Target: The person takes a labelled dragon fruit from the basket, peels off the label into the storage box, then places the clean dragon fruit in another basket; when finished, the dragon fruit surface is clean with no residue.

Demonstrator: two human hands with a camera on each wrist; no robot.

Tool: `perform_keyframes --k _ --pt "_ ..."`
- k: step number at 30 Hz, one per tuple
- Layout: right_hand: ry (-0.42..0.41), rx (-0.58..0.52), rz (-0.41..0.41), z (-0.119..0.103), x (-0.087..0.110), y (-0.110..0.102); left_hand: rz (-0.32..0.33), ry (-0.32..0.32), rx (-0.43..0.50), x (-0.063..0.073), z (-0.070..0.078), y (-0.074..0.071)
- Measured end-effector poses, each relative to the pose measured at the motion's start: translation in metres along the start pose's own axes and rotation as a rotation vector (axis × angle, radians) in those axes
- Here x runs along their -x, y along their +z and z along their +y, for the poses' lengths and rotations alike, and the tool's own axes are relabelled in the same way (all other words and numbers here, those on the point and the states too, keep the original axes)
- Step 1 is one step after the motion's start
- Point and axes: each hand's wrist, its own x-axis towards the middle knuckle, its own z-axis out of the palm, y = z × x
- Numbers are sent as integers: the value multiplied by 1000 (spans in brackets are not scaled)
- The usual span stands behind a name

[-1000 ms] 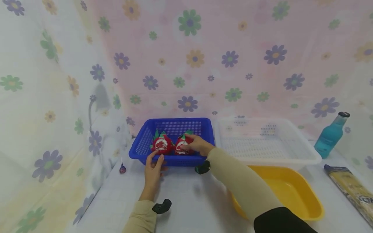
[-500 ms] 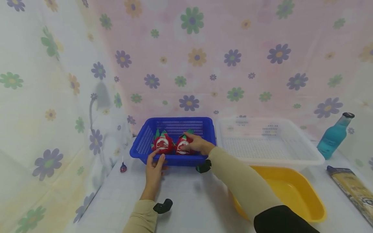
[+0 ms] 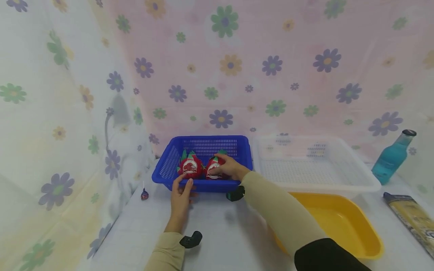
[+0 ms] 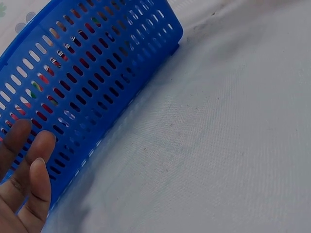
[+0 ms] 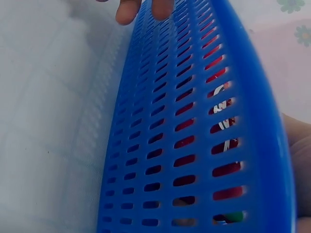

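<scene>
Two red dragon fruits with green tips and round white labels sit side by side in a blue slotted basket (image 3: 234,186). My right hand (image 3: 229,168) reaches over the front rim and grips the right dragon fruit (image 3: 211,174), fingers over its top and thumb across its front. Beside it, the left dragon fruit (image 3: 191,167) rests untouched by that hand. My left hand (image 3: 179,203) holds the basket's front rim between index finger and thumb; its other fingers (image 4: 41,182) extend along the outside of the slotted wall. Through the slots, red shows in both wrist views.
Right of the blue basket stands a white slotted basket (image 3: 325,185), with a yellow tub (image 3: 366,237) in front, partly under my right sleeve. A blue bottle (image 3: 390,162) and a yellowish packet (image 3: 411,218) lie farther right. A lollipop (image 3: 144,194) is at left.
Both hands keep their places on the basket rim and the right dragon fruit. The head view has shifted slightly; nothing else visibly moves.
</scene>
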Motion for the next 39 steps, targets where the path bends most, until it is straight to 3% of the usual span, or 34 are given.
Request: perform_keyframes --k 10,21,27,35,39 --pt "19 -36 38 -3 3 1 -14 -44 26 -3 0 -1" --pt "27 -32 52 -16 19 -15 16 10 0 1 -1 2" --pt "-9 -13 26 -34 36 -23 0 -11 -6 4 2 -2" --pt "-59 -23 -36 -53 64 -39 -47 -38 13 11 17 -7" --pt "-79 -4 -47 -58 79 -51 -42 -24 2 8 13 -5"
